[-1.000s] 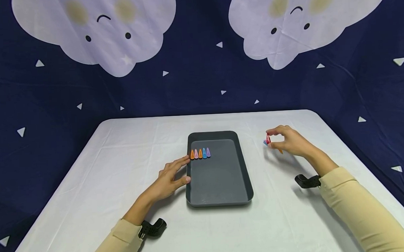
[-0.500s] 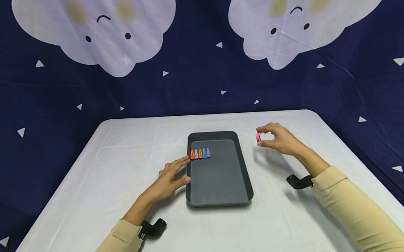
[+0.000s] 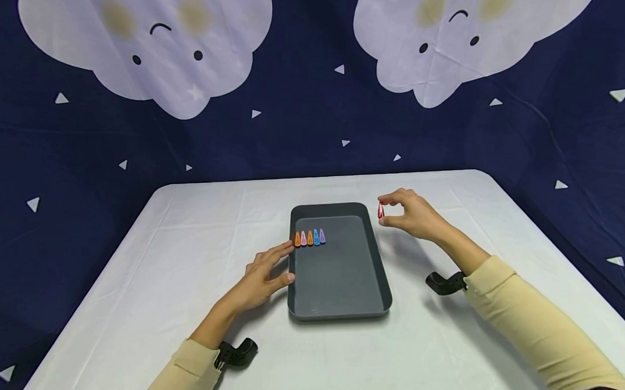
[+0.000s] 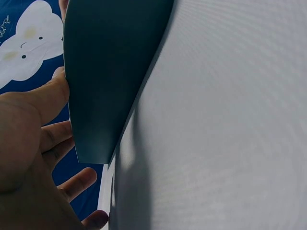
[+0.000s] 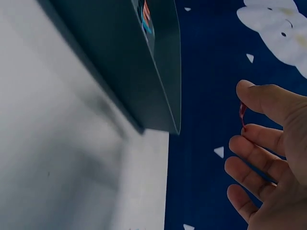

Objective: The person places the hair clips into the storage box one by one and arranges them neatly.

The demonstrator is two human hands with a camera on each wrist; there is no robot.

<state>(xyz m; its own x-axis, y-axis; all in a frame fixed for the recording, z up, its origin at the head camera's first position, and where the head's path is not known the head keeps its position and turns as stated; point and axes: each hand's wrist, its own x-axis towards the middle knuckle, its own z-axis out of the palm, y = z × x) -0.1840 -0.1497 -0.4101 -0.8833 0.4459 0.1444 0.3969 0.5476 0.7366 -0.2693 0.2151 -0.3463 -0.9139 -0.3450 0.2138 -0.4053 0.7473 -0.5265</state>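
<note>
My right hand (image 3: 415,216) pinches a small red snap hair clip (image 3: 380,210) upright between thumb and forefinger, just right of the tray's far right corner. In the right wrist view the red hair clip (image 5: 242,112) shows between the tips, the other fingers loosely bent. My left hand (image 3: 261,281) rests its fingertips and thumb against the left rim of a dark grey tray (image 3: 339,275). Inside the tray, side by side near that rim, lie several hair clips (image 3: 310,237): orange, pink, orange, blue and purple. In the left wrist view the thumb (image 4: 55,93) touches the tray's edge.
A white cloth covers the table (image 3: 214,222) under the tray. Behind it hangs a dark blue curtain (image 3: 310,131) printed with clouds and small triangles. Each wrist wears a black camera band, the right band (image 3: 446,283) standing out beside the sleeve.
My right hand has moved left toward the tray with the red hair clip. The blue and orange pieces seen beside it earlier no longer show. The left hand and tray stay put.
</note>
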